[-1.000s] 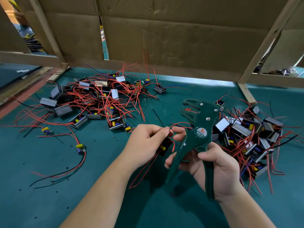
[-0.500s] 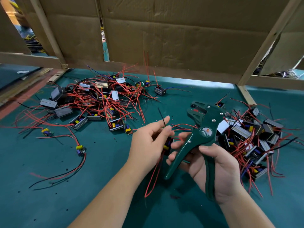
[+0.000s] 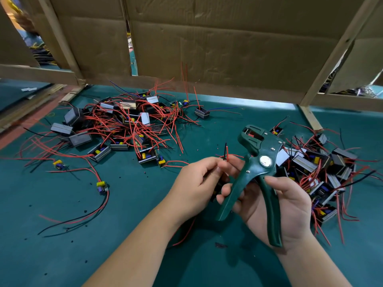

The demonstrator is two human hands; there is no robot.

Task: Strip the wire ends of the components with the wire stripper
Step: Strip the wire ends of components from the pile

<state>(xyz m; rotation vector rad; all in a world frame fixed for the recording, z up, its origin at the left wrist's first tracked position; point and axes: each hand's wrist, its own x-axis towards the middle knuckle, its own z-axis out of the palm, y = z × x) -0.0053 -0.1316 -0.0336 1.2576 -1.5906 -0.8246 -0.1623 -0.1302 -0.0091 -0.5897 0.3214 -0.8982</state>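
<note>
My right hand (image 3: 284,206) grips the handles of a dark green wire stripper (image 3: 258,160), jaws pointing up and left. My left hand (image 3: 196,183) pinches a red and a black wire (image 3: 226,152) whose ends stick up just left of the stripper's jaws. The small dark component on these wires is mostly hidden between my hands. Its red leads (image 3: 186,235) hang down under my left wrist.
A pile of boxed components with red wires (image 3: 128,125) lies at the back left, a second pile (image 3: 319,168) at the right. Loose small boards with wires (image 3: 101,187) lie at the left. A cardboard wall on wooden slats (image 3: 207,48) closes the back of the green table (image 3: 83,255).
The stripper has moved right and a little down. My left hand turned the wire ends upright and brought a red wire beside the black one, close to the jaws.
</note>
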